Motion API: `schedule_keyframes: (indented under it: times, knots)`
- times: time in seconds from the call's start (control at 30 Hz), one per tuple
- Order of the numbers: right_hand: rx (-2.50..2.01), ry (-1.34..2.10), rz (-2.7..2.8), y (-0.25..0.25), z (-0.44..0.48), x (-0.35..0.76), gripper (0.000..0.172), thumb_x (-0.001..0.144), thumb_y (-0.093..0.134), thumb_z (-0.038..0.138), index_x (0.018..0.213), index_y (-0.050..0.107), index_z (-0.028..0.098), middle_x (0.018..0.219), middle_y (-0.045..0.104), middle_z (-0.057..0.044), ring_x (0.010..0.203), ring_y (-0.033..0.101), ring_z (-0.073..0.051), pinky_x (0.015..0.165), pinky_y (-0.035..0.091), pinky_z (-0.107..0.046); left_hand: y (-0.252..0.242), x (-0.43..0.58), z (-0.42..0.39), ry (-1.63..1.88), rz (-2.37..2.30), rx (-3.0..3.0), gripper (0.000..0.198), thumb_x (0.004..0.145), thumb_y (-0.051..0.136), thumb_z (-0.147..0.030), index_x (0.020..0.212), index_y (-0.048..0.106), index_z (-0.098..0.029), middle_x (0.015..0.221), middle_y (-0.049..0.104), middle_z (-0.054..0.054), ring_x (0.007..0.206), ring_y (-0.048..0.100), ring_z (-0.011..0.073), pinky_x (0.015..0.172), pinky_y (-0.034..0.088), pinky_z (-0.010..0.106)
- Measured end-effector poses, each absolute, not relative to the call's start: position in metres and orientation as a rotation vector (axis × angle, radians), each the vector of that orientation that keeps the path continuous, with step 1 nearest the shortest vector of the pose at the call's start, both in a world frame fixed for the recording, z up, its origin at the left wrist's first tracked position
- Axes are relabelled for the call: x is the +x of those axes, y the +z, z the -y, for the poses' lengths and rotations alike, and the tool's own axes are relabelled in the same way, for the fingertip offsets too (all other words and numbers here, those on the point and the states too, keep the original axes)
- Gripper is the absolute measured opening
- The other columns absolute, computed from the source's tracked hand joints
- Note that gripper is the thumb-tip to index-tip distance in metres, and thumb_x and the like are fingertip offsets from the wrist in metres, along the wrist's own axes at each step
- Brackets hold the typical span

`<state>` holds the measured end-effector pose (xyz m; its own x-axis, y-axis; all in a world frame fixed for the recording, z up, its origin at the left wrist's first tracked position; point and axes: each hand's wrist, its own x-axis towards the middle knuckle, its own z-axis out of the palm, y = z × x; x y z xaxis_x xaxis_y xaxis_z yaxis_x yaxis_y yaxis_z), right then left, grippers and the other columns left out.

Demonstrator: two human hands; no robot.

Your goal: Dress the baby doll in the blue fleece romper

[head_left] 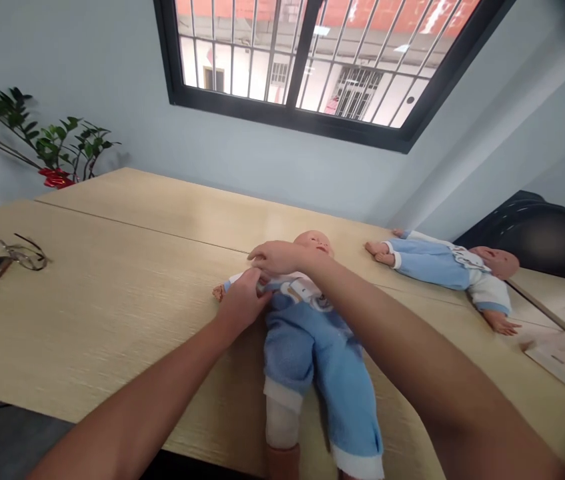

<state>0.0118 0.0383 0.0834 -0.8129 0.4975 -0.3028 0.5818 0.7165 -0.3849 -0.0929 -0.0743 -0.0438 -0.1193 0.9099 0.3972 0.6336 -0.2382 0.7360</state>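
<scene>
Mid-frame, the left hand (243, 299) and right hand (277, 259) obscure one shoulder of a blue-and-white-clothed plastic doll (307, 333), feet cropped below; whether either grip is clenched, I cannot tell.

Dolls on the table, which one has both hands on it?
The near doll, feet toward you: the left hand and right hand are both at its upper body. The other doll lies farther right, with neither hand on it.

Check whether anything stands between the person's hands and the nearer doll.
Nothing visible does: the left hand and right hand are both on the nearer doll, at its upper body. The other doll lies apart, to the right.
</scene>
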Motion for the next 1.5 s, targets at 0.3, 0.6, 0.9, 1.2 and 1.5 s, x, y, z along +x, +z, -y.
schedule_keyframes:
  times: [0.3, 0.6, 0.9, 1.2, 1.5]
  knots:
    - [0.61, -1.068, -2.447, 0.049, -0.066, -0.019, 0.034, 0.068, 0.066, 0.011, 0.097, 0.079, 0.023, 0.083, 0.078, 0.003, 0.073, 0.067, -0.015, 0.073, 0.051, -0.026, -0.026, -0.101, 0.08, 1.105, -1.788, 1.897, 0.017, 0.08, 0.075, -0.018, 0.087, 0.061, -0.025, 0.089, 0.07, 0.0, 0.078, 0.063, 0.0205, 0.067, 0.039, 0.031]
    - [0.633, -1.0, -3.02, 0.058, -0.058, 0.019, 0.059, 0.075, 0.062, 0.016, 0.134, 0.064, 0.021, 0.127, 0.07, -0.007, 0.114, 0.064, -0.026, 0.095, 0.05, -0.034, -0.025, -0.095, 0.085, 1.162, -1.736, 2.002, 0.013, 0.08, 0.069, -0.017, 0.084, 0.059, -0.023, 0.078, 0.063, -0.002, 0.072, 0.058, 0.0179, 0.065, 0.037, 0.03]
    - [0.661, -0.498, -3.194, 0.089, -0.028, 0.093, 0.062, 0.072, 0.048, 0.001, 0.124, 0.072, 0.023, 0.122, 0.075, -0.006, 0.108, 0.067, -0.025, 0.096, 0.049, -0.037, -0.027, -0.09, 0.093, 1.525, -1.661, 1.943, 0.012, 0.081, 0.068, -0.02, 0.085, 0.058, -0.023, 0.082, 0.064, -0.004, 0.062, 0.058, 0.0105, 0.063, 0.042, 0.025]
    - [0.471, -0.598, -3.034, 0.086, -0.005, 0.099, 0.067, 0.067, 0.046, -0.005, 0.119, 0.076, 0.024, 0.118, 0.077, -0.004, 0.108, 0.066, -0.021, 0.102, 0.044, -0.036, -0.035, -0.089, 0.09, 1.654, -1.547, 1.714, 0.012, 0.086, 0.069, -0.028, 0.09, 0.059, -0.023, 0.083, 0.068, -0.003, 0.063, 0.066, 0.0126, 0.061, 0.048, 0.025]
    - [1.097, -1.15, -2.804, 0.082, 0.023, 0.078, 0.039, 0.101, 0.043, 0.037, 0.102, 0.075, 0.015, 0.106, 0.075, -0.008, 0.1, 0.067, -0.023, 0.089, 0.05, -0.034, -0.041, -0.101, 0.076, 1.61, -1.534, 1.594, 0.02, 0.086, 0.073, -0.039, 0.085, 0.06, -0.024, 0.065, 0.066, -0.005, 0.059, 0.068, 0.0167, 0.061, 0.049, 0.028]
